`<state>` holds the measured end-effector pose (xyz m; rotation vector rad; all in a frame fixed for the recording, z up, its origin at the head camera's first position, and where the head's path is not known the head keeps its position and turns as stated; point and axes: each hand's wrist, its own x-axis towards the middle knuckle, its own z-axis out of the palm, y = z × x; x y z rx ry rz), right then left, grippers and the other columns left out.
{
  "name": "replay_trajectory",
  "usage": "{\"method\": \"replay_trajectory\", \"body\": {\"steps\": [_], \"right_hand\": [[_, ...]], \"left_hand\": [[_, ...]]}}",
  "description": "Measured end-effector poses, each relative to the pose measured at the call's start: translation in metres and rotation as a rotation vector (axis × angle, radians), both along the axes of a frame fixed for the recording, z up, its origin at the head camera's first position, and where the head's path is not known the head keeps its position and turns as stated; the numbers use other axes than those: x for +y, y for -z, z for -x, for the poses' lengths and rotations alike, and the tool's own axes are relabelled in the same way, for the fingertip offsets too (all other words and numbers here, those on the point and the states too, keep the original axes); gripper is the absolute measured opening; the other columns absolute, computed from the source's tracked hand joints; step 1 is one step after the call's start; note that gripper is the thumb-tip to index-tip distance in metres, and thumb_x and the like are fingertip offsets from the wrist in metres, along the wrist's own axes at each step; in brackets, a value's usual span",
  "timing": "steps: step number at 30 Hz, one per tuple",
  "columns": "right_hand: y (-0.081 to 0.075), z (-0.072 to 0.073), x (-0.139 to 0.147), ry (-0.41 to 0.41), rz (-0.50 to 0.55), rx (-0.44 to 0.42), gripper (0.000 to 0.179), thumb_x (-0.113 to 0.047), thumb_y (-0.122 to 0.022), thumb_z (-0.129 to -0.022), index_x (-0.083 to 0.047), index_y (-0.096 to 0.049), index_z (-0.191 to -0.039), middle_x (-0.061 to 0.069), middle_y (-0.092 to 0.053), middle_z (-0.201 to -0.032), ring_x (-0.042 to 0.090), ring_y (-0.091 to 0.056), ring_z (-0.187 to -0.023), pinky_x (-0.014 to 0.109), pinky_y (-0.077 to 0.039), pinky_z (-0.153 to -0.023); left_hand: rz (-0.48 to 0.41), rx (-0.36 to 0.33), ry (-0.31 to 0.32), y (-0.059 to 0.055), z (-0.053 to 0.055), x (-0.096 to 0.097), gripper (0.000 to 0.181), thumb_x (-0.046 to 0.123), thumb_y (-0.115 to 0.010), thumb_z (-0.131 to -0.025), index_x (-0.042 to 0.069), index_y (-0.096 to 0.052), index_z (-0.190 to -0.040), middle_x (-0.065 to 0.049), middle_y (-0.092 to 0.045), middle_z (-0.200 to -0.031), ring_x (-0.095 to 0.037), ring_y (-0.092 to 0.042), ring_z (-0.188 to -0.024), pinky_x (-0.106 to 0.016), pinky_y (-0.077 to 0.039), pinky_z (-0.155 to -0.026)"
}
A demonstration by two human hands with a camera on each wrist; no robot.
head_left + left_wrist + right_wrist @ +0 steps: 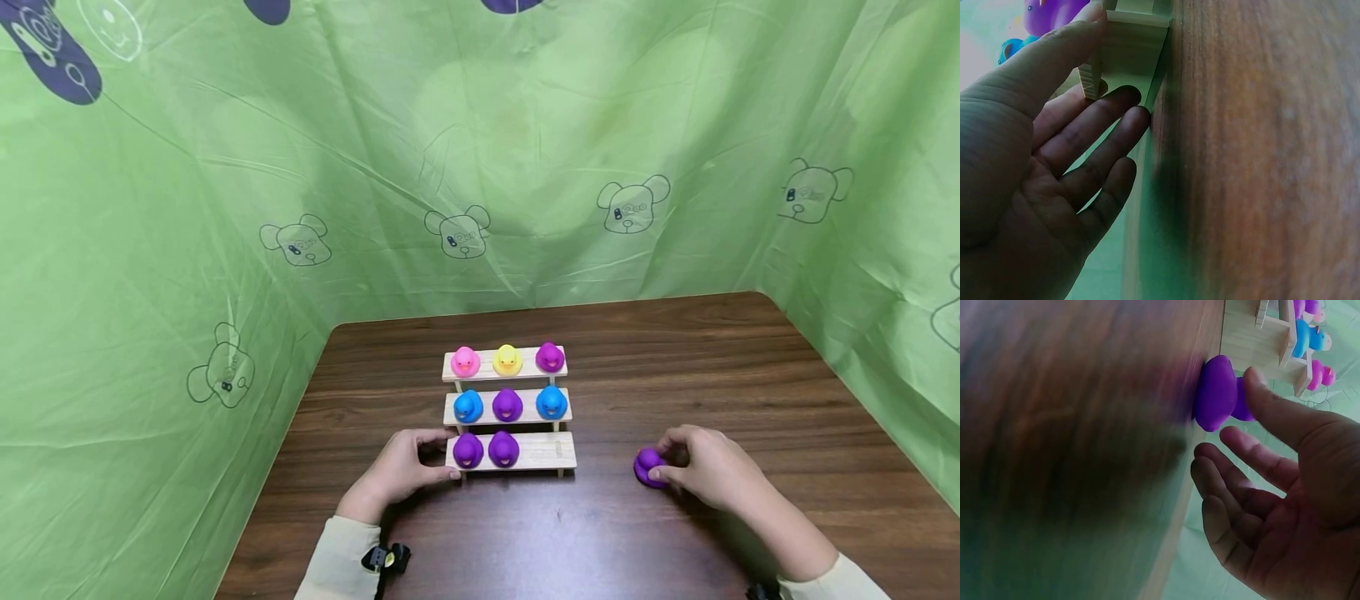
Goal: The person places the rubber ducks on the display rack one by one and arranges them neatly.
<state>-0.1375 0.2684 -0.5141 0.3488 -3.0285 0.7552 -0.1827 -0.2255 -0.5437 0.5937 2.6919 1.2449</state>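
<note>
A three-tier wooden stand [540, 452] bears several rubber ducks. Two purple ducks sit on its lowest step, left and middle, and bare wood shows at the right end. My left hand [401, 468] holds the left end of that step between thumb and index finger; the other fingers spread loosely below in the left wrist view. To the right of the stand, a purple rubber duck [648, 467] stands on the table. My right hand [708, 468] pinches it by the head with thumb and index finger, the remaining fingers half curled beside it in the right wrist view.
On the middle step, a purple duck [507, 405] sits between two blue ones. The top step carries a pink duck [465, 362], a yellow duck [507, 360] and a purple one. Green printed cloth [540, 258] hangs around the brown wooden table [675, 350].
</note>
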Motion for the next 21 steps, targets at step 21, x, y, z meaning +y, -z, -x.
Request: {"method": "replay_trajectory", "body": {"steps": [21], "right_hand": [[0.0032, 0.0034, 0.0029, -0.104, 0.016, 0.114, 0.036, -0.037, -0.093, -0.078, -0.019, -0.077, -0.105, -0.009, -0.069, -0.098, 0.018, -0.067, -0.090, 0.046, -0.057, -0.080]], "left_hand": [[0.000, 0.026, 0.007, 0.0024, 0.0006, -0.0001, 0.054, 0.035, -0.097, -0.076, 0.018, -0.077, -0.123, 0.010, -0.076, -0.114, -0.011, -0.070, -0.109, -0.036, -0.056, -0.098]]}}
